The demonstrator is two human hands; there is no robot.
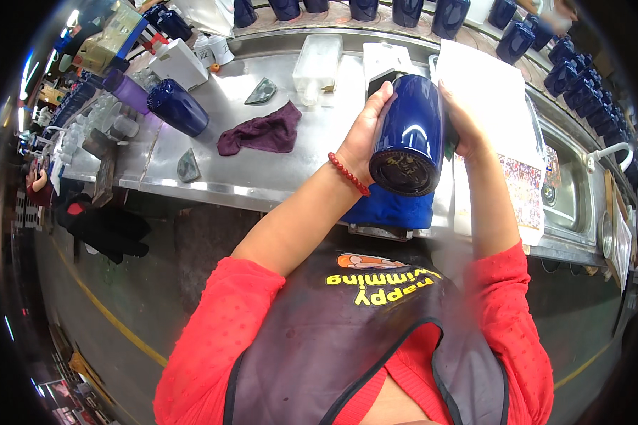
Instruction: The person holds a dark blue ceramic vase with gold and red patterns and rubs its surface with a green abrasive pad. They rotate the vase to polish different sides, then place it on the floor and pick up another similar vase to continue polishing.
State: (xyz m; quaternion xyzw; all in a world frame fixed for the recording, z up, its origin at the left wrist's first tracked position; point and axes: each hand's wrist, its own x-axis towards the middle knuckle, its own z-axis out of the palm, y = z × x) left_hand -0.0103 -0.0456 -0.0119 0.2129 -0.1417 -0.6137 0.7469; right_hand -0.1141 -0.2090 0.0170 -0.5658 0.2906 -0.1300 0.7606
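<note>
1. Nearest the camera hangs a dark grey apron (347, 340) over a red textured top (220, 333); a yellow print and an orange oval badge sit on its bib.
2. Both hands hold a glossy dark blue cylindrical bottle (409, 134) above the steel counter (262, 177), its dark round base tilted toward the camera.
3. On the bottle's left side, the left hand (365, 134) is clamped with fingers together, a red bead bracelet (347, 173) at the wrist.
4. Mostly hidden behind the bottle, the right hand (461, 127) presses its right side; its fingers cannot be made out.
5. Beneath lies a blue cloth (390, 210); beside it lie a white sheet (496, 99) and a multicoloured printed sheet (524, 188).
6. Further left lie a crumpled maroon rag (262, 131) and another blue bottle (178, 108) on its side.
7. More blue bottles (581, 85) line the far edge, cut off by the rim.
</note>
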